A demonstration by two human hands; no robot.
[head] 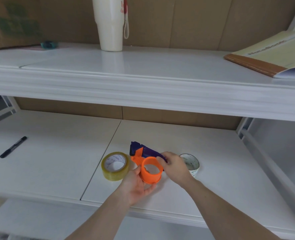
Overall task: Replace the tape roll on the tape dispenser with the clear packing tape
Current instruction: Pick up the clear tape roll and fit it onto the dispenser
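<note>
The tape dispenser [145, 161] lies on the lower shelf [56, 161], near its front edge and about at the middle of its length. Its orange hub stands empty, with no roll on it. The left hand [137, 185] is curled under and around the hub and holds it. The right hand [173, 164] is closed on the dark purple handle part behind the hub. The clear packing tape [115, 165] lies just beside the dispenser on its left, almost touching the left hand. A nearly used-up roll [190, 164] lies to the right, partly hidden behind the right hand.

The old roll seems already taken off, so the step in hand is to put on the new one. To do it well, the right hand should keep the handle steady while the left hand lets go of the hub and takes the clear tape. The roll should be pushed straight onto the hub, not tilted, and with the loose end running toward the blade.
</note>
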